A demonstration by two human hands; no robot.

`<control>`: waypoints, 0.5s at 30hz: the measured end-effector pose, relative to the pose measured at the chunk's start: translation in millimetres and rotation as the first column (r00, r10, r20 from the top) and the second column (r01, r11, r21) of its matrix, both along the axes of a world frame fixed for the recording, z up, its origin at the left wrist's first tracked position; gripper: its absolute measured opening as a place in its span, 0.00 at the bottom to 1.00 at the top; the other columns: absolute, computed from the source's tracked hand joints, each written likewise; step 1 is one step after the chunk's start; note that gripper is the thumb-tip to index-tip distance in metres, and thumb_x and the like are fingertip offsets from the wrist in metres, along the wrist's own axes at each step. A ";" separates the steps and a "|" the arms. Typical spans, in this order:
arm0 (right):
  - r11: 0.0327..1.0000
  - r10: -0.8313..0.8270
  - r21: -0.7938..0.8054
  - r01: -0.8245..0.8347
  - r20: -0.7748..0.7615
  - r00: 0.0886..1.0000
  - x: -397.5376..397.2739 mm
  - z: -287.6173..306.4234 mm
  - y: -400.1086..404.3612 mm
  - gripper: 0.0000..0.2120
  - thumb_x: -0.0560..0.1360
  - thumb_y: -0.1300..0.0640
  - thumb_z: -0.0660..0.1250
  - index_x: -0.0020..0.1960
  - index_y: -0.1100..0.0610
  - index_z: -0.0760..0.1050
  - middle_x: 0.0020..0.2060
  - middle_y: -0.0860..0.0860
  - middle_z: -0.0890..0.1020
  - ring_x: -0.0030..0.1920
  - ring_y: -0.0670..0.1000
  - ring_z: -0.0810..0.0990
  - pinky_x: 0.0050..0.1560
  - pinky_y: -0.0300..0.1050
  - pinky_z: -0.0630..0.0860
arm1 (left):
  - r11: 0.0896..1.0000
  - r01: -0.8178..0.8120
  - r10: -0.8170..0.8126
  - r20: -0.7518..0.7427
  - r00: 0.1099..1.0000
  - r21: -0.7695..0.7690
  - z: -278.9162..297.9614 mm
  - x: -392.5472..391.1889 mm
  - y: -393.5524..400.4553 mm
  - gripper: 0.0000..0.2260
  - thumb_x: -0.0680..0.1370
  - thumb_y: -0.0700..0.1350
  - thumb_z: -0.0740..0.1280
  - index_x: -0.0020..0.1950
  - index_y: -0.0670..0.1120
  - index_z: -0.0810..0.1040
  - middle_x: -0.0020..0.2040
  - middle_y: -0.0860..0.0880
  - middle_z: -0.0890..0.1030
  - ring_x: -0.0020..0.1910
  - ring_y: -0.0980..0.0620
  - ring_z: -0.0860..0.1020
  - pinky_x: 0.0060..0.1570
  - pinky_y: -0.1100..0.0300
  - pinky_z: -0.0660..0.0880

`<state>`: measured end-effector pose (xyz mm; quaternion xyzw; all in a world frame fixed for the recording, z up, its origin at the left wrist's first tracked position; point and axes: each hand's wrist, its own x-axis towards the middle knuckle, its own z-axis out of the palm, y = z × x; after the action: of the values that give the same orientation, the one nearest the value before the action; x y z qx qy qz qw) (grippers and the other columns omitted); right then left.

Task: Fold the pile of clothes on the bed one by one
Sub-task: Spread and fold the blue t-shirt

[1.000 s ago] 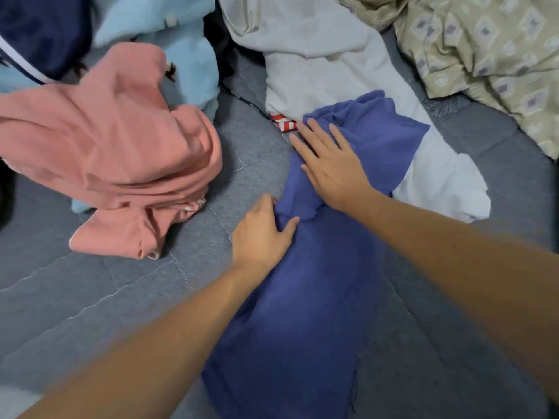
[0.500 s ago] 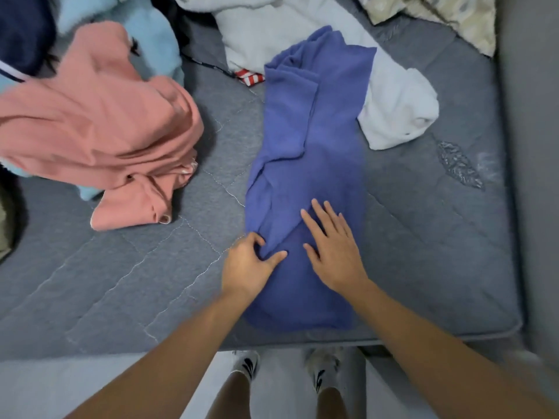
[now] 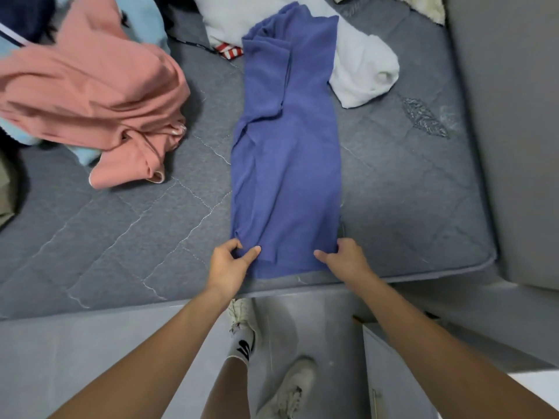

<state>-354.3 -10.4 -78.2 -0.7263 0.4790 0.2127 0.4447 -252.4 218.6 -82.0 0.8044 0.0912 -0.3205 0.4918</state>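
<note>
A blue garment (image 3: pixel 287 152) lies folded into a long narrow strip on the grey mattress (image 3: pixel 121 237), running from the bed's near edge toward the pile. My left hand (image 3: pixel 230 264) pinches its near left corner between thumb and fingers. My right hand (image 3: pixel 344 258) grips the near right corner the same way. The far end of the strip rests on a white garment (image 3: pixel 363 71). A pink garment (image 3: pixel 90 95) lies crumpled at the left, over a light blue one (image 3: pixel 142 19).
A red-and-white striped scrap (image 3: pixel 228 51) shows beside the blue strip's far end. A patterned cloth (image 3: pixel 423 4) lies at the top right. A grey wall (image 3: pixel 508 116) borders the bed on the right. My shoes (image 3: pixel 287 388) stand on the floor below the mattress edge.
Both hands slid down the blue garment from its far part to the near end, then took hold of its two near corners. The view pulled back from the bed.
</note>
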 end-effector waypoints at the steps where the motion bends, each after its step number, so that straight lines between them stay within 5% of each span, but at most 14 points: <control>1: 0.991 -0.114 0.077 0.110 0.056 0.992 -5.2 4.0 1.1 0.11 0.77 0.57 0.75 0.58 0.60 0.82 0.56 0.57 0.86 0.56 0.58 0.84 0.54 0.55 0.83 | 0.997 -0.063 0.062 -0.031 0.998 -0.033 2.0 -1.9 1.7 0.19 0.77 0.38 0.76 0.36 0.46 0.66 0.34 0.48 0.65 0.34 0.53 0.66 0.33 0.60 0.73; 5: 0.856 -0.425 0.349 0.381 0.055 0.904 -25.9 29.0 1.2 0.07 0.79 0.67 0.70 0.55 0.59 0.80 0.56 0.58 0.84 0.53 0.58 0.83 0.40 0.51 0.84 | 0.973 -0.212 0.196 -0.164 0.967 -0.088 4.5 -10.9 8.9 0.14 0.78 0.32 0.73 0.40 0.42 0.69 0.39 0.42 0.74 0.32 0.50 0.81 0.33 0.61 0.82; 10: 0.813 -0.489 0.346 0.469 -0.032 0.872 -48.9 39.6 8.4 0.11 0.75 0.70 0.70 0.56 0.64 0.80 0.55 0.61 0.84 0.56 0.63 0.83 0.35 0.49 0.84 | 0.967 -0.242 0.225 -0.193 0.955 -0.075 11.3 -42.8 17.4 0.17 0.78 0.27 0.69 0.43 0.44 0.65 0.36 0.42 0.70 0.27 0.49 0.79 0.32 0.59 0.81; 15: 0.796 -0.526 0.360 0.487 0.013 0.851 -47.2 30.3 6.9 0.05 0.81 0.62 0.67 0.55 0.62 0.80 0.54 0.60 0.84 0.52 0.60 0.83 0.42 0.49 0.82 | 0.925 -0.370 0.345 -0.216 0.913 -0.084 11.7 -39.7 11.8 0.19 0.79 0.33 0.71 0.62 0.45 0.64 0.47 0.39 0.76 0.36 0.44 0.81 0.33 0.54 0.83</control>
<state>-401.5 -3.4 -47.9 -0.4933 0.5855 0.1251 0.6310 -292.1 230.4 -70.3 0.7066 0.2654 -0.3081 0.5791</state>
